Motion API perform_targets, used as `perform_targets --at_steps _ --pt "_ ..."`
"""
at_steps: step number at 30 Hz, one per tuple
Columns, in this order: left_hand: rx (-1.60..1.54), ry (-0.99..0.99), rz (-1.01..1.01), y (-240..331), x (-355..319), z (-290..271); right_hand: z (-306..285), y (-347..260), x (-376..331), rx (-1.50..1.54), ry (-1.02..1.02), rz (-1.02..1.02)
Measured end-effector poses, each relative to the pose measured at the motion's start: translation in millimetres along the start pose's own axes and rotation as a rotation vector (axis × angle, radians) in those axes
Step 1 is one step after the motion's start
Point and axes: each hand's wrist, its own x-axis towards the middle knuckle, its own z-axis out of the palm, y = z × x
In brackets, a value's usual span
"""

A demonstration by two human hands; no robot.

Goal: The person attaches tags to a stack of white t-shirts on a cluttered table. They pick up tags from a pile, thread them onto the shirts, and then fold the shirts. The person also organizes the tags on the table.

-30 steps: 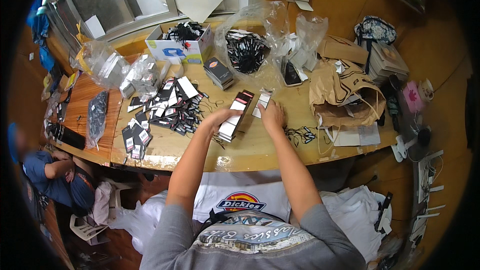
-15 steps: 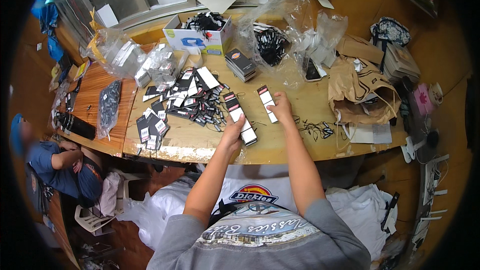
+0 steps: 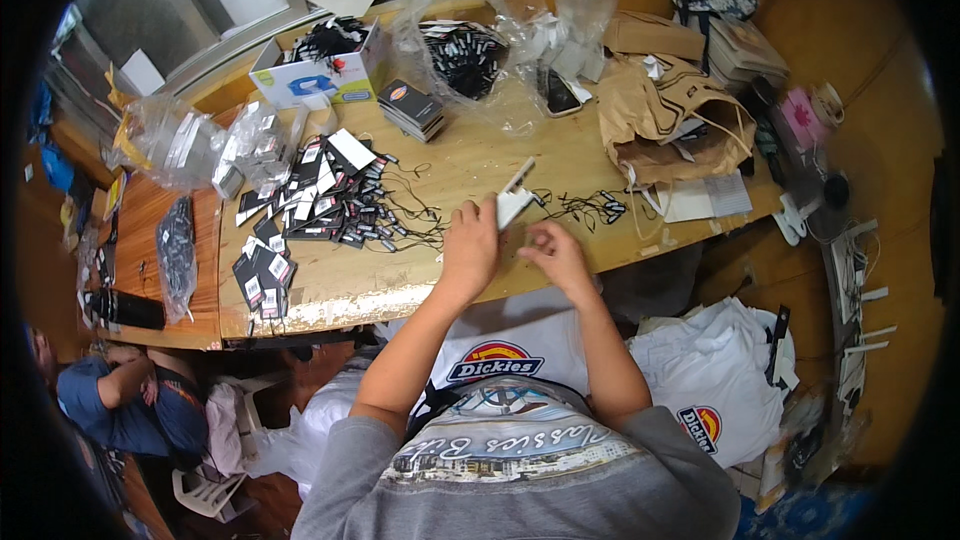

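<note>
My left hand [image 3: 472, 248] is closed round a stack of long hang tags [image 3: 512, 204], held tilted over the front of the table with its pale edges showing. One tag sticks out from the far end of the stack. Just right of the stack, my right hand [image 3: 558, 258] has its thumb and fingers curled together; whatever may be between them is too small to make out. Beyond the hands lie black tag strings [image 3: 590, 208] with small tips. A large loose pile of black and white hang tags [image 3: 318, 202] spreads to the left, its strings trailing toward my left hand.
A neat stack of black cards [image 3: 410, 105] stands behind the pile. Farther back are a box of black strings [image 3: 315, 80], a clear plastic bag [image 3: 460, 50] and a phone [image 3: 558, 92]. A brown paper bag [image 3: 675, 130] sits right; a seated person [image 3: 130, 400] is lower left.
My left hand has turned the tag stack edge-on and raised it. The right hand, which held a separate tag farther off, has come back beside the stack. The view has shifted right.
</note>
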Motion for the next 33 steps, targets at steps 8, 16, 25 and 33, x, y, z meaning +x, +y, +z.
perform_targets --at_steps 8,16,25,33 --pt "0.391 -0.037 0.122 -18.4 -15.8 44.8 7.5 -45.3 38.2 -0.165 0.179 -0.342" --pt "0.386 -0.243 0.194 -20.1 -8.9 41.1 182.5 -97.9 201.5 -0.632 -0.239 -0.732" --pt "-0.976 -0.013 -0.016 -42.6 -35.0 69.8 265.2 -98.9 243.9 -0.832 -0.200 -0.462" --pt "-0.038 -0.150 -0.076 -28.1 1.3 26.7 177.9 -200.0 219.9 0.524 -0.698 0.041"
